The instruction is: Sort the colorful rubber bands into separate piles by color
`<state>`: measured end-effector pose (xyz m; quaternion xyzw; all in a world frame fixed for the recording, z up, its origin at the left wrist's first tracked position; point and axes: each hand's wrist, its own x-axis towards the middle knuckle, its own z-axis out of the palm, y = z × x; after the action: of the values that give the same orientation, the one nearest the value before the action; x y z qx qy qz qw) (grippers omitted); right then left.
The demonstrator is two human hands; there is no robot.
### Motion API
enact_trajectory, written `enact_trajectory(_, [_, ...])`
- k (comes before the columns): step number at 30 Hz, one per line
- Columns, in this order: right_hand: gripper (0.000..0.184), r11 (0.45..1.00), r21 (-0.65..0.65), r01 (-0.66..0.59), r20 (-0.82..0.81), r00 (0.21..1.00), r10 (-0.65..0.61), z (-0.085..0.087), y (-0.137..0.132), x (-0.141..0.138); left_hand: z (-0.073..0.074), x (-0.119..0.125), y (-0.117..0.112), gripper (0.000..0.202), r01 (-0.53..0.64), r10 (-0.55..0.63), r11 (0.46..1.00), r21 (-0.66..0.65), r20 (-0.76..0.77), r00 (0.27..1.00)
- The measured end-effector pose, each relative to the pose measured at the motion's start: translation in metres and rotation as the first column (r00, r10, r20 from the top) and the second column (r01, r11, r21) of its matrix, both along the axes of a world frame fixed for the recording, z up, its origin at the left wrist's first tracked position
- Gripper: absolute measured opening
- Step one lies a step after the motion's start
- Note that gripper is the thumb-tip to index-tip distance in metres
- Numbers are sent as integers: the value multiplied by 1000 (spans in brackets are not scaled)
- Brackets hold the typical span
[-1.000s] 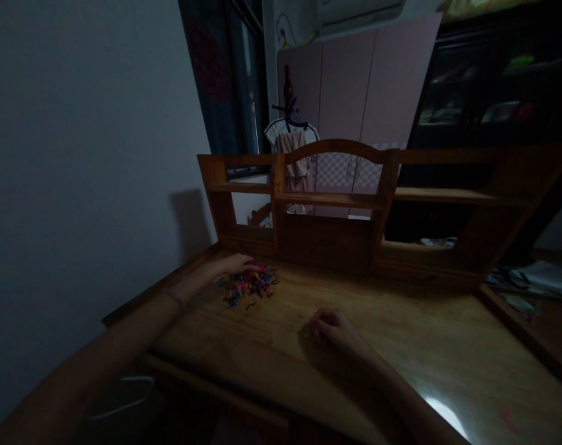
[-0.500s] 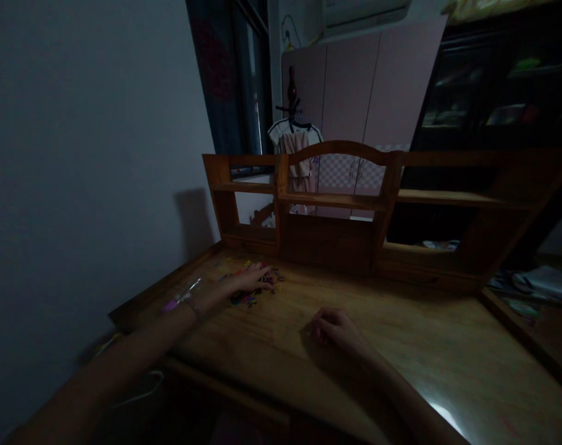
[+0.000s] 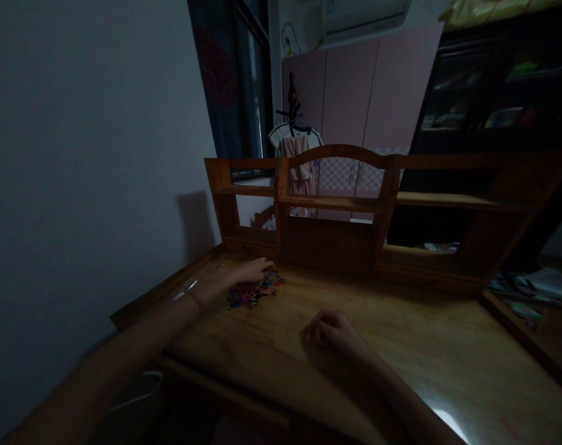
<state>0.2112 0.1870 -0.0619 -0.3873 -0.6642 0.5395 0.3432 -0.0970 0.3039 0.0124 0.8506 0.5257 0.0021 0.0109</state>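
A pile of small, thin, brightly coloured pieces (image 3: 252, 294) is spread on the wooden desk at centre left; in this dim light they are too small to tell the kind. My left hand (image 3: 257, 270) lies over the pile's far edge, its fingers bent down and loosely apart, touching the pieces. A bracelet circles that wrist. My right hand (image 3: 333, 327) rests on the desk to the right of the pile, with its fingers curled in. Whatever those fingers hold, if anything, is hidden.
Behind my left forearm lies a shiny clear plastic wrapper (image 3: 187, 288), partly covered. A wooden shelf unit (image 3: 330, 201) stands along the back of the desk (image 3: 401, 327). The wall (image 3: 123, 154) borders the left side. Papers (image 3: 547, 284) lie beyond the right edge.
My left hand has gone from lying flat with spread fingers over the pile to bent fingers at its far edge, uncovering more pieces. My right hand has stayed put.
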Motion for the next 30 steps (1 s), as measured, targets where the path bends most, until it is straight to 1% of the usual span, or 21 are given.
enact_trajectory(3, [18, 1000, 2, 2, 1, 1000, -2, 1, 0, -1, -10, 10, -2, 43, 16, -16, 1000, 5, 11, 1000])
enact_trajectory(6, [18, 1000, 1, 11, 17, 1000, -11, 4, -2, -1, -26, 23, -8, 55, -18, 18, 999, 48, 9, 1000])
enact_trajectory(7, [18, 1000, 2, 16, 25, 1000, -16, 5, -2, -1, -31, 27, -11, 54, -38, 38, 997, 71, 7, 999])
enact_trajectory(9, [20, 1000, 6, 21, 35, 999, -21, 6, -3, -1, -41, 33, -15, 46, -74, 74, 991, 115, 3, 997])
enact_trajectory(11, [20, 1000, 7, 19, 28, 999, -19, 5, -3, -1, -46, 34, -17, 37, -99, 100, 985, 139, -2, 995])
enact_trajectory(13, [19, 1000, 0, 20, 15, 1000, -20, 4, -3, -2, -45, 30, -15, 34, -132, 135, 981, 142, -8, 991])
enact_trajectory(15, [16, 1000, -6, 29, 0, 1000, -29, 2, -2, -2, -37, 23, -7, 36, -186, 190, 971, 149, -9, 982])
enact_trajectory(19, [16, 999, -12, 29, -1, 1000, -29, 2, -1, -2, -17, 13, 21, 27, -312, 310, 930, 193, 43, 950])
enact_trajectory(21, [16, 1000, -14, 23, 12, 1000, -23, 2, 0, -2, -14, 15, 36, 29, -361, 351, 913, 189, 82, 933])
enact_trajectory(23, [15, 1000, -14, 21, 26, 999, -20, 1, 0, -2, -16, 21, 49, 31, -399, 384, 902, 163, 113, 916])
enact_trajectory(25, [15, 1000, -12, 21, 37, 999, -20, 1, 0, -1, -24, 29, 58, 33, -426, 410, 896, 130, 131, 903])
enact_trajectory(28, [15, 999, -17, 36, 30, 999, -36, 2, -1, -1, -34, 38, 65, 31, -443, 431, 893, 76, 134, 892])
enact_trajectory(30, [15, 999, -26, 40, 24, 999, -39, 3, -3, -2, -37, 39, 68, 31, -431, 425, 902, 31, 122, 897])
